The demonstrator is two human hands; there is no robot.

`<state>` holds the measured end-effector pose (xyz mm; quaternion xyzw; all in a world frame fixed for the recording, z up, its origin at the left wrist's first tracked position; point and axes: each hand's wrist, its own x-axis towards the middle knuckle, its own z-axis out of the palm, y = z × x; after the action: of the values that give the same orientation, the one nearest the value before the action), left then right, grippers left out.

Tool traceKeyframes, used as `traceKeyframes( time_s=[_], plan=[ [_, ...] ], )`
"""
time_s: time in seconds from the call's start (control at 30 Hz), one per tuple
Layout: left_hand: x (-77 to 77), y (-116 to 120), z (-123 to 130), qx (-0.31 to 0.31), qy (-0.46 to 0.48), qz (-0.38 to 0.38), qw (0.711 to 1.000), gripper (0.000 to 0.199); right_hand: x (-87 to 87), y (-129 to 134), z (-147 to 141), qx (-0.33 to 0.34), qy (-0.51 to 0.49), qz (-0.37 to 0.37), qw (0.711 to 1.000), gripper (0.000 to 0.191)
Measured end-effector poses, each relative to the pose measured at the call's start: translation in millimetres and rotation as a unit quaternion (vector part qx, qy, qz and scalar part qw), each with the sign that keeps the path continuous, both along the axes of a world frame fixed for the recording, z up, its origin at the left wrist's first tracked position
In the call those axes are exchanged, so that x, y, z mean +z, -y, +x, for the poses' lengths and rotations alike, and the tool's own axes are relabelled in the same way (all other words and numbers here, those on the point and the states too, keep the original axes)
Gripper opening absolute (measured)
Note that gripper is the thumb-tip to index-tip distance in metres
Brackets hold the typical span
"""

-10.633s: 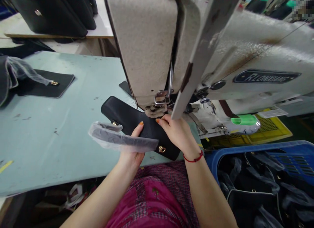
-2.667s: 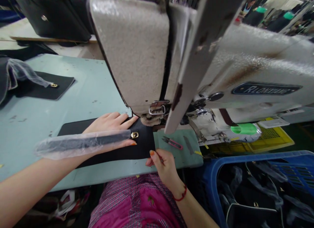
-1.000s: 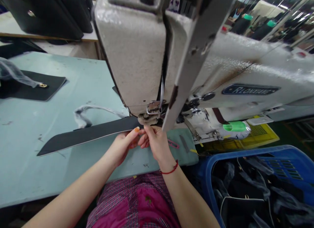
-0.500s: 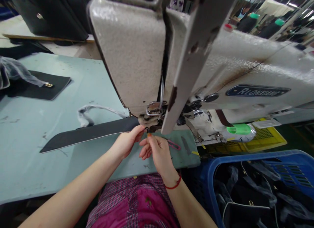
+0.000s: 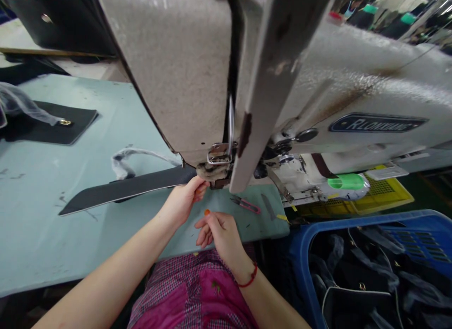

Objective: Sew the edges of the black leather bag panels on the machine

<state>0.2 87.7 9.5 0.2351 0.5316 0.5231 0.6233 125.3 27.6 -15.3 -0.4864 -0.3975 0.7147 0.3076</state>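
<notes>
A black piece with a pale edge [image 5: 130,190] extends leftward from under the sewing machine head [image 5: 176,69], lying over the light green table [image 5: 31,225]. My left hand [image 5: 187,197] pinches the right end of this piece just below the machine's foot area, where the needle is hidden. Closer to my body, my right hand [image 5: 217,230] is lifted off the piece, fingers loosely curled and apart, holding nothing visible. Something orange [image 5: 206,211] shows at its thumb tip. Pink-handled thread snips [image 5: 245,204] lie on the table to the right of my hands.
A blue basket [image 5: 303,253] of black pieces with clear wrapping stands at the lower right, and a yellow basket [image 5: 391,197] is behind it. Another black piece with a gold clasp [image 5: 52,131] lies at the left. A black bag [image 5: 63,22] sits at the upper left.
My right hand has moved away from the machine's foot, down toward my body. My left hand keeps its grip on the black piece. The view has shifted slightly closer to the machine.
</notes>
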Motion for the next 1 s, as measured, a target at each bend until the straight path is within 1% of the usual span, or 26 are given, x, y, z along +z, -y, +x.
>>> traceKeyframes(
  time_s=[0.13,0.23,0.4,0.53,0.63,0.73,0.83,0.93,1.0],
  plan=[
    [-0.3,-0.6,0.3,-0.002,0.015,0.009,1.000,0.028,-2.9,2.3,-0.9,0.014,0.006,-0.005,1.000,0.054],
    [-0.7,-1.4,1.0,0.003,0.013,0.008,1.000,0.027,-7.7,3.5,-1.0,0.011,0.007,-0.010,1.000,0.052],
    [0.7,-2.5,3.9,0.016,0.006,0.016,1.000,0.028,-24.7,9.0,-0.7,0.013,0.006,-0.027,1.000,0.053],
    [2.0,-2.4,7.7,0.034,0.004,0.012,0.999,0.029,-37.3,15.2,-1.0,0.014,0.003,-0.043,0.999,0.057],
    [0.1,-2.8,11.7,0.049,-0.001,0.018,0.999,0.030,-39.6,17.2,-0.5,0.016,0.013,-0.044,0.999,0.059],
    [-3.2,-1.5,16.5,0.073,-0.013,0.030,0.997,0.030,-37.1,17.0,0.6,0.022,0.020,-0.041,0.999,0.060],
    [-1.7,4.4,22.0,0.090,-0.067,0.008,0.994,0.033,-34.6,16.9,1.4,0.032,0.027,-0.037,0.998,0.058],
    [7.0,11.9,29.8,0.073,-0.180,-0.045,0.980,0.037,-33.1,16.6,2.2,0.043,0.036,-0.023,0.998,0.055],
    [12.7,13.7,36.6,0.084,-0.216,-0.069,0.970,0.039,-30.5,14.7,3.4,0.025,0.050,0.011,0.998,0.054]
  ],
)
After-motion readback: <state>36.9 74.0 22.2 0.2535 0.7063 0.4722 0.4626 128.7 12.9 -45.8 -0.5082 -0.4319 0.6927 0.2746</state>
